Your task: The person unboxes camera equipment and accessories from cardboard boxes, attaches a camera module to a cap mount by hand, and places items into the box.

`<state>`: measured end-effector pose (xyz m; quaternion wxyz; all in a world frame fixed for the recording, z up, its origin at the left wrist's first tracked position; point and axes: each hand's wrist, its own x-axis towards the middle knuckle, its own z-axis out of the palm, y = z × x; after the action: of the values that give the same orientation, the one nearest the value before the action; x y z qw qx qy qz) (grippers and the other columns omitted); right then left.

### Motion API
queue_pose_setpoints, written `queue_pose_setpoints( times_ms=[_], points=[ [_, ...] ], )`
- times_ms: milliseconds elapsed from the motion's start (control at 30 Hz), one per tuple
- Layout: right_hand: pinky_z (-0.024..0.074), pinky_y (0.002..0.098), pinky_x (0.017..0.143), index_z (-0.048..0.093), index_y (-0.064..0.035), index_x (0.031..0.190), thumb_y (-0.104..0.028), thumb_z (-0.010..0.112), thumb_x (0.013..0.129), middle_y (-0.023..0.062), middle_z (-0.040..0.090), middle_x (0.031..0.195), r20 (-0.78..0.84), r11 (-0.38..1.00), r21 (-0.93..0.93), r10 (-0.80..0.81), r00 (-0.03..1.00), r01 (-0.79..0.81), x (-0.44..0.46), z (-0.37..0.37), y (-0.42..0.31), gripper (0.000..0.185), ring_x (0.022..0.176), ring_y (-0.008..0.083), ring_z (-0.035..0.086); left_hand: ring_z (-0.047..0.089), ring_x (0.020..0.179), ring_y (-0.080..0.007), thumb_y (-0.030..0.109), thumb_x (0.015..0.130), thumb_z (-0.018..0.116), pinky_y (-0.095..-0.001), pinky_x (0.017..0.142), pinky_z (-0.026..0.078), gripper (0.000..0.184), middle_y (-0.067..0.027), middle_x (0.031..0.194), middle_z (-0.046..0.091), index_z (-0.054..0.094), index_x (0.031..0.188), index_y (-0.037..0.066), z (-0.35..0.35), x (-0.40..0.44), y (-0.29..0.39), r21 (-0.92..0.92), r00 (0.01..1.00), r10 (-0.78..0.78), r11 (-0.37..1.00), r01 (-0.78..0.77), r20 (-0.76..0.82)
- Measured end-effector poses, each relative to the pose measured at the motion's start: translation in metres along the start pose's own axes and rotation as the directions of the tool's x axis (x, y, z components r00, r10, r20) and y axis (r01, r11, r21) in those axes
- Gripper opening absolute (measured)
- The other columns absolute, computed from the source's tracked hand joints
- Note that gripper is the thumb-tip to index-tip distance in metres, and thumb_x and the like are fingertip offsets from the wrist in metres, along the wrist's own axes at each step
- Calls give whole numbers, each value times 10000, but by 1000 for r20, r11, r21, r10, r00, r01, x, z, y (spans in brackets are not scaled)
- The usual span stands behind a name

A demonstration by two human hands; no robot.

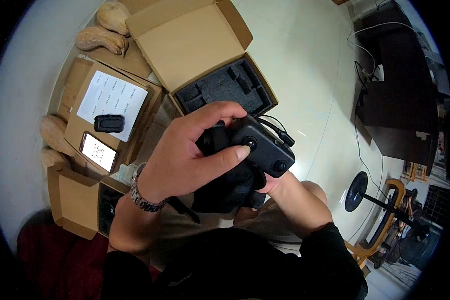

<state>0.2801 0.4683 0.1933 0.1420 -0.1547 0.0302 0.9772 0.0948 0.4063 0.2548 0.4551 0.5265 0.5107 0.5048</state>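
A black two-lens device (266, 145) with a short cable is held above my lap. My left hand (192, 150) closes around its near end, thumb beside one lens and index finger bent over the top edge. Black straps and fabric (227, 192) hang beneath it. My right hand (271, 184) is behind the device and the fabric; its fingers are hidden. Just beyond the device lies an open cardboard box (185, 45) with a dark foam insert (222, 87).
At left, a carton (80, 125) bears a printed sheet (102, 95), a black case (109, 123) and a lit phone (98, 152). Gourds (100, 40) lie by the wall. A smaller open box (75, 200) is near my left arm. A round-based stand (356, 192) and dark furniture (395, 105) are at right.
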Motion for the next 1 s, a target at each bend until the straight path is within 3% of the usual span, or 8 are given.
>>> queue_pose_setpoints(
  times_ms=[67, 167, 267, 700, 767, 867, 1000],
  points=[
    [608, 422, 906, 557, -52, 1326, -293, 557, 996, 202, 614, 1269, 29, 999, -34, 32, 999, -31, -1, -4, -1, 408, 1074, 292, 685, 595, 808, -110, 224, 875, 741, -255, 710, 487, 403, -53, 952, 626, 598, 1216, 64, -1, -1, -5, 52, 998, 65, 997, -65, -2],
    [607, 416, 907, 554, -37, 1322, -295, 574, 987, 198, 617, 1266, -68, 994, -112, 5, 998, -13, -2, -7, 1, 424, 1073, 287, 686, 588, 781, -94, 229, 877, 740, -243, 689, 483, 393, -39, 934, 623, 594, 1206, 71, -1, -1, -5, 87, 997, 77, 993, -77, 5],
    [607, 415, 908, 552, -24, 1320, -312, 579, 983, 193, 623, 1257, -46, 987, -162, 14, 999, -21, -4, -17, -1, 444, 1072, 281, 686, 580, 770, -83, 229, 877, 739, -241, 677, 478, 385, -32, 920, 616, 592, 1199, 79, 0, -1, -4, 49, 998, 68, 996, -68, -12],
    [592, 430, 938, 530, -43, 1360, -322, 596, 971, 208, 600, 1301, -29, 989, -150, -10, 1000, 6, -7, -9, 1, 483, 1130, 299, 662, 555, 819, -92, 189, 877, 723, -246, 720, 466, 360, -34, 935, 587, 579, 1185, 71, 7, -3, -5, 6, 998, 55, 998, -55, -36],
    [592, 437, 941, 529, -41, 1359, -317, 586, 976, 210, 599, 1300, 5, 995, -97, 4, 1000, -4, -6, -9, 2, 475, 1132, 307, 661, 552, 862, -93, 175, 880, 719, -249, 751, 462, 364, -39, 967, 584, 574, 1197, 71, 7, -4, -5, -63, 1000, 10, 998, -11, -16],
    [598, 438, 930, 537, -40, 1344, -306, 589, 977, 214, 601, 1290, 74, 993, -117, 6, 997, 3, -9, -12, 1, 457, 1124, 312, 663, 543, 882, -91, 166, 887, 712, -248, 767, 457, 359, -38, 983, 575, 569, 1203, 71, 5, -3, -3, -15, 999, 50, 999, -50, -3],
    [603, 435, 918, 543, -38, 1337, -301, 597, 975, 216, 603, 1280, -29, 992, -123, 18, 999, -21, -11, -18, -1, 451, 1118, 311, 666, 536, 892, -93, 169, 891, 710, -247, 777, 452, 354, -37, 985, 567, 570, 1200, 69, 5, -3, -6, -66, 1000, 12, 998, -11, 12]
  ],
)
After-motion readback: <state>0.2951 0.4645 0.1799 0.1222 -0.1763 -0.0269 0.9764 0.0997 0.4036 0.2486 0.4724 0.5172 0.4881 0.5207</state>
